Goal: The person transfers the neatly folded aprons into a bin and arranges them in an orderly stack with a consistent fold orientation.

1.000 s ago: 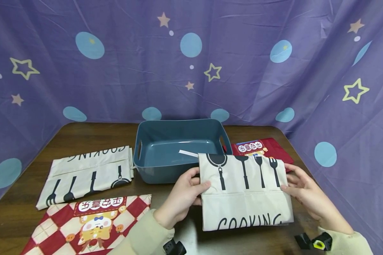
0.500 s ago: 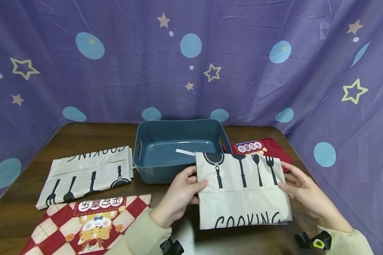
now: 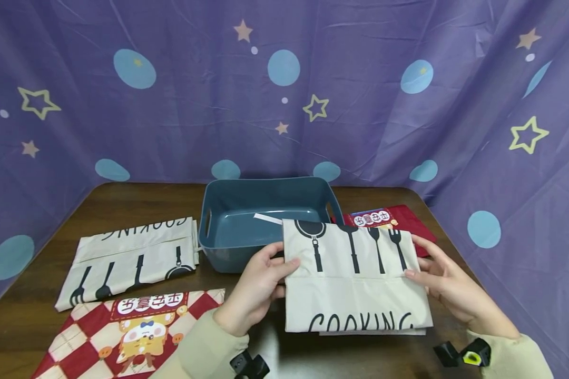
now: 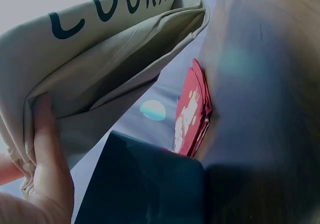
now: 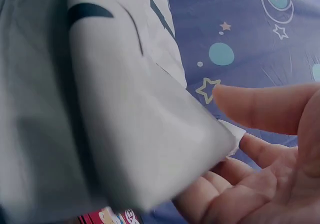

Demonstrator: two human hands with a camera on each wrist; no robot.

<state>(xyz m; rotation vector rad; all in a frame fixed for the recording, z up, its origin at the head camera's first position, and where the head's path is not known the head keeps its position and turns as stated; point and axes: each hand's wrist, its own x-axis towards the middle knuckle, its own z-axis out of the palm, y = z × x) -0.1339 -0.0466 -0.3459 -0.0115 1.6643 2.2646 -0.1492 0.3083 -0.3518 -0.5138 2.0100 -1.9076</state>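
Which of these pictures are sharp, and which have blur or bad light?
Head view: sharp and evenly lit, with the folded cloth, blue bin and table all clear. Left wrist view: backlit, the cloth's letters readable, the left hand dim, the bin dark and soft. Right wrist view: the cloth is too close and blurred; the right hand is soft.

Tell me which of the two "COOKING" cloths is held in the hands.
The folded cloth right of the bin, held by both hands; the other cloth lies flat, far left.
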